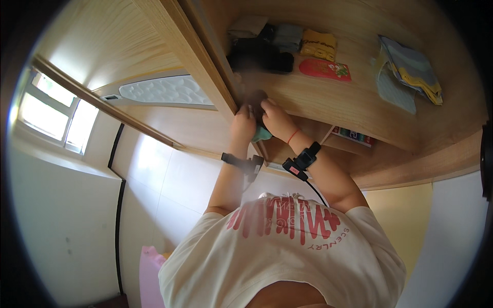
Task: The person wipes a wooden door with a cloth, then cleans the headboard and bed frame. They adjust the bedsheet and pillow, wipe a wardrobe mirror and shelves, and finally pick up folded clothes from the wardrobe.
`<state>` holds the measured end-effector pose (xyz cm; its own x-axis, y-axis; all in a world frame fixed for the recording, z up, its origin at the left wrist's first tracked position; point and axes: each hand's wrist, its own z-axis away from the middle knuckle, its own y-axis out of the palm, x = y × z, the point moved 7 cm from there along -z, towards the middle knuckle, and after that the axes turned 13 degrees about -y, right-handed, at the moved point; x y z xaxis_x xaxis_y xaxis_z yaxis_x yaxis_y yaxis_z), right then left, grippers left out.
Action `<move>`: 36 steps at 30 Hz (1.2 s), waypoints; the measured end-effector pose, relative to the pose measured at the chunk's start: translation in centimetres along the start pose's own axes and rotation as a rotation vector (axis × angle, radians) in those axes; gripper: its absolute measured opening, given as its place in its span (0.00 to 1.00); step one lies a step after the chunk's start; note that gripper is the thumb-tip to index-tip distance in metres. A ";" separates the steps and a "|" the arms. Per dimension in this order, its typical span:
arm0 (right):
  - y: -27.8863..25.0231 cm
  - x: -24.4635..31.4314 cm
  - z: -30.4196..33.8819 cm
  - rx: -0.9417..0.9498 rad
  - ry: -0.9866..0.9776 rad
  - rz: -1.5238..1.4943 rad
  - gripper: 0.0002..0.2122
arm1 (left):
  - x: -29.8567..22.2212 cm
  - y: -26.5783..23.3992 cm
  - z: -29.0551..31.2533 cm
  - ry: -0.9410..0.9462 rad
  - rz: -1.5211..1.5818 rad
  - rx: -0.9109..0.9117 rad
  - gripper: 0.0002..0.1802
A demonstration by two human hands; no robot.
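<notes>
At the shelf's left end, my left hand (pixel 245 123) and my right hand (pixel 279 120) are close together with fingers curled in. Between them is a dark brown item (pixel 256 97), blurred, whose kind I cannot make out; both hands grip it. Just below my hands shows a bit of green cloth (pixel 262 134), partly hidden. Beyond the hands, folded black clothing (pixel 262 59) lies on the wooden shelf (pixel 328 100). Beside it are a folded grey cloth (pixel 287 37), a folded yellow cloth (pixel 319 45) and a flat red envelope (pixel 325 70).
Farther right on the shelf is a grey and yellow packet (pixel 413 66) over a pale sheet (pixel 394 87). Lower, a compartment holds a colourful box (pixel 353 136). A wooden upright (pixel 197 46) stands left of my hands. A pink object (pixel 150 272) is at lower left.
</notes>
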<state>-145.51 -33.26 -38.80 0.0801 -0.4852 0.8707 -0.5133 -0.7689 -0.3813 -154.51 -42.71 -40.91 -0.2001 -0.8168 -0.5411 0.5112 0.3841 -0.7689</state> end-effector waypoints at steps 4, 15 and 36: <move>0.2 -1.5 1.8 0.005 0.051 0.022 0.08 | 1.7 -1.2 -0.9 -0.004 0.359 0.064 0.22; 1.1 -2.9 4.3 0.032 0.143 -0.014 0.07 | 5.0 -5.5 -4.7 0.093 0.171 -0.131 0.17; -4.2 -6.7 7.5 -0.014 0.335 -0.089 0.12 | 7.1 -4.5 -9.0 0.029 0.255 -0.087 0.18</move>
<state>-137.46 -29.91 -45.35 -0.1588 -0.2505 0.9550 -0.5292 -0.7950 -0.2966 -165.72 -46.34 -44.38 -0.0988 -0.6764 -0.7299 0.4748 0.6126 -0.6319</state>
